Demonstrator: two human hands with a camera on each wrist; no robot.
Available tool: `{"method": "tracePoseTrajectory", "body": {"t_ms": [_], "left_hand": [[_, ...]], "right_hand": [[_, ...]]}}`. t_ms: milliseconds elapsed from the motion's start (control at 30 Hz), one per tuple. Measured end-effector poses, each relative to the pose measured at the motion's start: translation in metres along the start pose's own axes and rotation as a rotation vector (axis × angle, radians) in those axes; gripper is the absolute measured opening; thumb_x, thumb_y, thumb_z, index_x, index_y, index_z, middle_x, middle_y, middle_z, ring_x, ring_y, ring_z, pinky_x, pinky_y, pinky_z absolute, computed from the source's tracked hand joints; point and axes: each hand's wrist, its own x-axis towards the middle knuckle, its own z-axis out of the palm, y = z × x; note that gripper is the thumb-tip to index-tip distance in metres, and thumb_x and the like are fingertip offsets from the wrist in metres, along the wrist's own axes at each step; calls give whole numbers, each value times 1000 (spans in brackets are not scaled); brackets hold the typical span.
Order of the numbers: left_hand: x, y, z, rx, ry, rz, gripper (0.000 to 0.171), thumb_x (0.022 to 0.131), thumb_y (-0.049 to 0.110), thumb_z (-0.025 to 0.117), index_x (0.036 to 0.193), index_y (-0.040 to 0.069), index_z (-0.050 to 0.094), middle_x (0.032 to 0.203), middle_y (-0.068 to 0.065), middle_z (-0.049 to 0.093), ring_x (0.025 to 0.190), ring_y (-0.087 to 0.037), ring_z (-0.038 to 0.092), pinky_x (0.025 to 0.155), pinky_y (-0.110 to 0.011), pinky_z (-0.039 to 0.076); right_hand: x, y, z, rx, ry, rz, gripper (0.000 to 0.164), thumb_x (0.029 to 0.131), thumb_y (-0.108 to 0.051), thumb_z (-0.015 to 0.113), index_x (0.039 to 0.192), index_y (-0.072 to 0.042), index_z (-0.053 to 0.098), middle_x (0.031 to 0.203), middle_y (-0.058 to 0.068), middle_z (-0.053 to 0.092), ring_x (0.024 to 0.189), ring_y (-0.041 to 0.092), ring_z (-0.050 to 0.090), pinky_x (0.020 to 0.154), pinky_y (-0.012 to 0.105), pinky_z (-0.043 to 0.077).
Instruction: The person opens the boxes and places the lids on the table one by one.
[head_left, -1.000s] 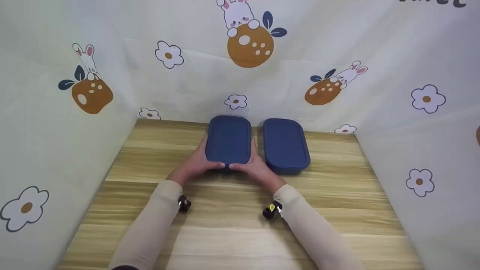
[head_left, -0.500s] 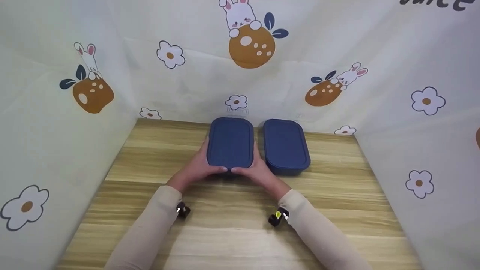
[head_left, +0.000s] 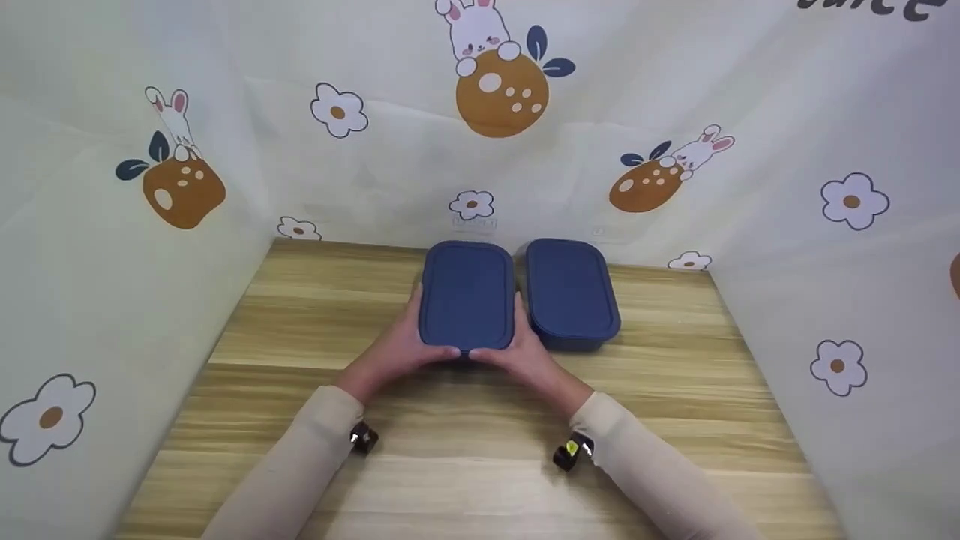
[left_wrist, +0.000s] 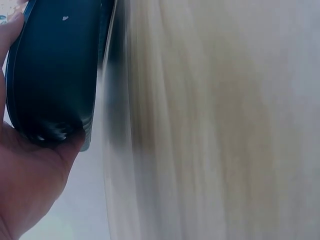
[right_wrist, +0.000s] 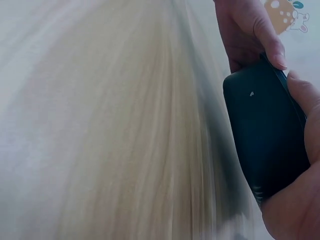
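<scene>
A dark blue lidded lunch box point(head_left: 467, 296) is held between both hands in the head view. My left hand point(head_left: 400, 341) grips its left side and near left corner, and my right hand point(head_left: 531, 356) grips the opposite side. Both thumbs lie along the near edge of the lid, their tips almost meeting. In the right wrist view the box's near end point(right_wrist: 265, 125) shows a small pale mark, and a shadow falls on the table beside it. From the left wrist, the fingers beneath are partly hidden by the box point(left_wrist: 55, 75).
A second dark blue lidded lunch box point(head_left: 571, 292) stands close on the right, near the back wall. The wood-grain table point(head_left: 450, 480) is enclosed by a cream cloth point(head_left: 390, 165) printed with rabbits, oranges and flowers. A small black camera point(head_left: 574, 451) sits at each wrist.
Both hands have brought the held lunch box toward me and slightly to the right, nearer the second one. The second lunch box has stayed in place.
</scene>
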Motion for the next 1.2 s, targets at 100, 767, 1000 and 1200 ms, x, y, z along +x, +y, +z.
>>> {"method": "tracePoseTrajectory", "body": {"t_ms": [100, 767, 1000, 1200], "left_hand": [[-5, 2, 2, 2, 10, 17, 153, 74, 43, 105, 179, 20, -4, 184, -8, 20, 160, -28, 37, 130, -53, 29], [-28, 15, 19, 53, -2, -47, 158, 73, 50, 104, 178, 21, -10, 184, -11, 16, 160, -33, 34, 130, -53, 30], [-35, 18, 27, 37, 12, -55, 156, 73, 45, 105, 179, 22, -7, 184, -11, 18, 159, -34, 37, 129, -55, 32], [-44, 22, 31, 24, 8, -62, 158, 73, 47, 105, 178, 24, -11, 184, -11, 15, 160, -33, 35, 130, -54, 30]], "right_hand": [[-4, 1, -1, -9, 7, 2, 145, 81, -33, 102, 177, -6, -4, 183, 21, 10, 167, 31, 17, 134, 47, 20], [-35, 3, -10, 15, -41, 46, 144, 83, -31, 101, 178, -10, -6, 184, 19, 6, 167, 31, 17, 133, 49, 22], [-44, 3, -11, 73, -36, 62, 145, 82, -24, 102, 178, -11, -5, 183, 20, 13, 165, 30, 23, 132, 46, 22], [-53, 2, -10, 92, -44, 64, 145, 80, -19, 103, 178, -12, -5, 184, 18, 12, 165, 30, 23, 132, 45, 22]]}}
